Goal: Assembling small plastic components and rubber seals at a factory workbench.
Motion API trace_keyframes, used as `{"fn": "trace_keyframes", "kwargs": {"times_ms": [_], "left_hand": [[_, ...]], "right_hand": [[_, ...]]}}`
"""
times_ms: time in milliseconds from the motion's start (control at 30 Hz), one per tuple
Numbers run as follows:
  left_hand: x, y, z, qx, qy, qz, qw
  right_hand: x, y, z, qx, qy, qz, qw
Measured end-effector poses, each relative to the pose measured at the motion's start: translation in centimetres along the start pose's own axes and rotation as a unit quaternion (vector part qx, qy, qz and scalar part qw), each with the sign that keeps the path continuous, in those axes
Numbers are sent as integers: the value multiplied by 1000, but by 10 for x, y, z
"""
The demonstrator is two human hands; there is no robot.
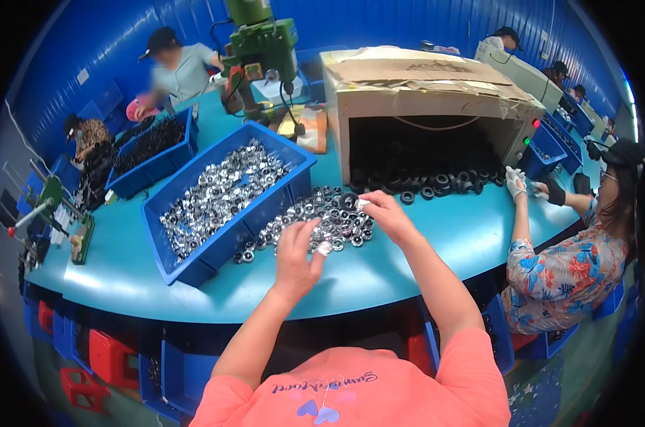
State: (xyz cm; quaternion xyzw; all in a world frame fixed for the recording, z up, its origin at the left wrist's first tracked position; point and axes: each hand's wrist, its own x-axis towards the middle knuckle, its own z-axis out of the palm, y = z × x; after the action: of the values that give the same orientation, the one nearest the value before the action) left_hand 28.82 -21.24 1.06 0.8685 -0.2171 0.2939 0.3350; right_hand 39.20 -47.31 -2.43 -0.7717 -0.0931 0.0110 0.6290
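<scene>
A heap of small shiny silver ring-shaped parts [329, 226] lies on the teal table in front of me. Over the near left side of this heap is my left hand [297, 257], its thumb apart from the fingers and a white covering on one tip. My right hand [390, 217] reaches the heap's far right side, with thumb and fingers closed at the edge of a black ring [349, 201]. White wrapping also shows on a right fingertip. To the left, a blue bin [226, 242] holds many more silver parts.
A cardboard-topped box housing [429, 92] stands ahead, black rings [443, 186] spilling from its opening. A green machine [265, 57] rises behind the bin. Another blue bin [159, 160] holds black parts. At right, a co-worker [571, 263] works with gloved hands; others sit farther off.
</scene>
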Motion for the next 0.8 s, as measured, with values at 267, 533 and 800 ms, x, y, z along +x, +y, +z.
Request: {"fn": "trace_keyframes", "kwargs": {"times_ms": [267,533,800], "left_hand": [[-29,25,-2,-139,-75,-65,985],[-65,30,-21,-75,-63,-43,994],[-91,26,-31,-244,-123,-227,935]], "right_hand": [[-96,-10,44,151,-120,81,978],[-130,-24,69,12,-103,15,995],[-114,-2,31,-261,109,-63,957]]}}
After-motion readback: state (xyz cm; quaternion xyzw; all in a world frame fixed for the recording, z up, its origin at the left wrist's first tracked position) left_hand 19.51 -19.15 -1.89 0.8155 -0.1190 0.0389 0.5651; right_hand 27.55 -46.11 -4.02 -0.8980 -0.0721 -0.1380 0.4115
